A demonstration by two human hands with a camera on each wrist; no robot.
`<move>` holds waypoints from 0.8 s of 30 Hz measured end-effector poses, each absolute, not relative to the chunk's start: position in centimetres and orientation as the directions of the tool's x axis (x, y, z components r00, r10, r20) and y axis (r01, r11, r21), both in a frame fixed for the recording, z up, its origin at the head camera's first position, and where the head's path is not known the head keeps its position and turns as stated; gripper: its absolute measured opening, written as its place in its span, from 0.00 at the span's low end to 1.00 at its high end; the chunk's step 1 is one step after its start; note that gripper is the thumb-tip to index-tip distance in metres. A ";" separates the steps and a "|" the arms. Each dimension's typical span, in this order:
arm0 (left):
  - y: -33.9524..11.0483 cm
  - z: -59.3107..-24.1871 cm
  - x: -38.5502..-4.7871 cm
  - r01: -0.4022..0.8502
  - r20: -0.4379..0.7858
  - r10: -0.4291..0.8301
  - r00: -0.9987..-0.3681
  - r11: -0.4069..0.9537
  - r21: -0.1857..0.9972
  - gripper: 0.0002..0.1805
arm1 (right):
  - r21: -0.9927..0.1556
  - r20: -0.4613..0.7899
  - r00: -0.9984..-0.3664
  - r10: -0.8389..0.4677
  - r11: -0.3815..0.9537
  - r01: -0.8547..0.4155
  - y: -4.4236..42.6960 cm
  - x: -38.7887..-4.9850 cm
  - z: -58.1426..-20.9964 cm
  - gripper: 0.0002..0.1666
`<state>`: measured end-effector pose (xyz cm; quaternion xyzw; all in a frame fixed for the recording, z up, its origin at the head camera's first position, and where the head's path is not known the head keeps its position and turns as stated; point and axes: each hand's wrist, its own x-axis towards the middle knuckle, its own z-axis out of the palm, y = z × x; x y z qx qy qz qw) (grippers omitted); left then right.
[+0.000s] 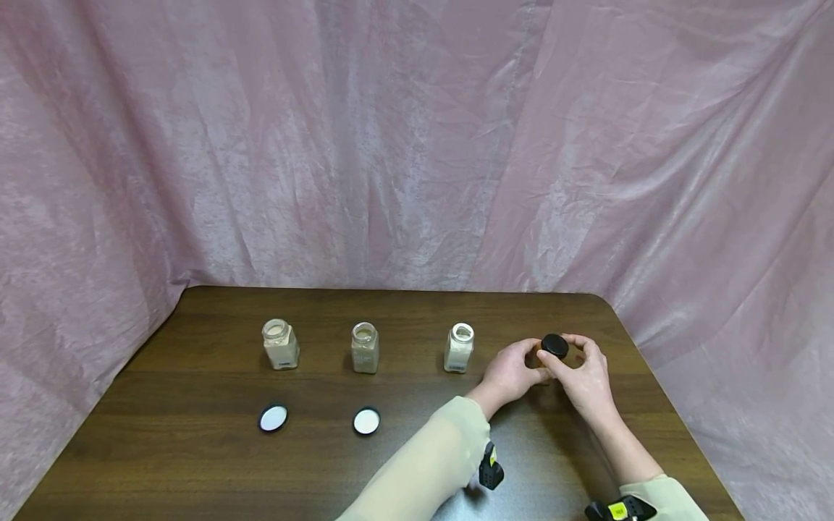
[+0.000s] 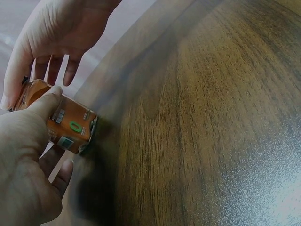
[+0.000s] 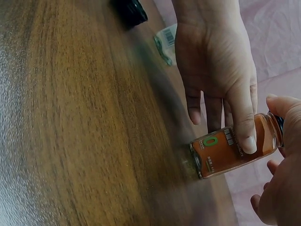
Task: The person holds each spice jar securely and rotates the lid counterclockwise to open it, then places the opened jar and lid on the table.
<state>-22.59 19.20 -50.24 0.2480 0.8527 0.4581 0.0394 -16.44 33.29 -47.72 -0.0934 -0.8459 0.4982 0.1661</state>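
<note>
A glass jar of orange-brown powder (image 3: 218, 157) with a black lid (image 1: 555, 345) is between both hands at the right of the table. My left hand (image 1: 511, 373) grips the jar's body, thumb pressed along the labelled side in the right wrist view. My right hand (image 1: 586, 380) has thumb and fingers around the lid at the jar's top. Whether the jar's base touches the table is hard to tell. To the left stand three lidless glass jars: one of pale powder (image 1: 281, 347), a greyish-green one (image 1: 365, 351) and a whitish one (image 1: 459, 350).
Two dark-rimmed lids lie with their white insides up, one lid (image 1: 273, 418) before the left jar, another lid (image 1: 366, 421) before the middle jar. The wooden table (image 1: 195, 463) ends at a pink curtain (image 1: 417, 145) behind and at the sides.
</note>
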 end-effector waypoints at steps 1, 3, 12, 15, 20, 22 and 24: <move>19.2 -50.3 -22.6 0.386 0.160 0.459 -0.874 0.457 0.801 0.24 | -0.875 0.188 -0.926 0.326 0.484 -0.007 33.3 -16.5 -47.7 0.40; 19.2 -50.3 -22.6 0.387 0.161 0.458 -0.874 0.457 0.801 0.24 | -0.877 0.194 -0.924 0.330 0.480 -0.012 33.3 -16.5 -47.8 0.39; 19.2 -50.3 -22.6 0.388 0.156 0.460 -0.874 0.467 0.794 0.25 | -0.876 0.208 -0.921 0.330 0.481 -0.025 33.3 -16.7 -47.9 0.37; 19.2 -50.3 -22.6 0.384 0.151 0.459 -0.875 0.471 0.794 0.26 | -0.875 0.205 -0.924 0.324 0.484 -0.024 33.4 -16.7 -47.9 0.37; 19.2 -50.3 -22.6 0.376 0.142 0.457 -0.878 0.476 0.795 0.27 | -0.868 0.204 -0.928 0.310 0.497 -0.025 33.4 -16.6 -47.8 0.35; 19.2 -50.3 -22.6 0.374 0.139 0.457 -0.878 0.475 0.797 0.27 | -0.864 0.209 -0.931 0.300 0.502 -0.032 33.4 -16.5 -47.8 0.35; 19.1 -50.2 -22.6 0.371 0.136 0.458 -0.878 0.473 0.799 0.27 | -0.862 0.214 -0.934 0.285 0.504 -0.044 33.4 -16.5 -47.8 0.34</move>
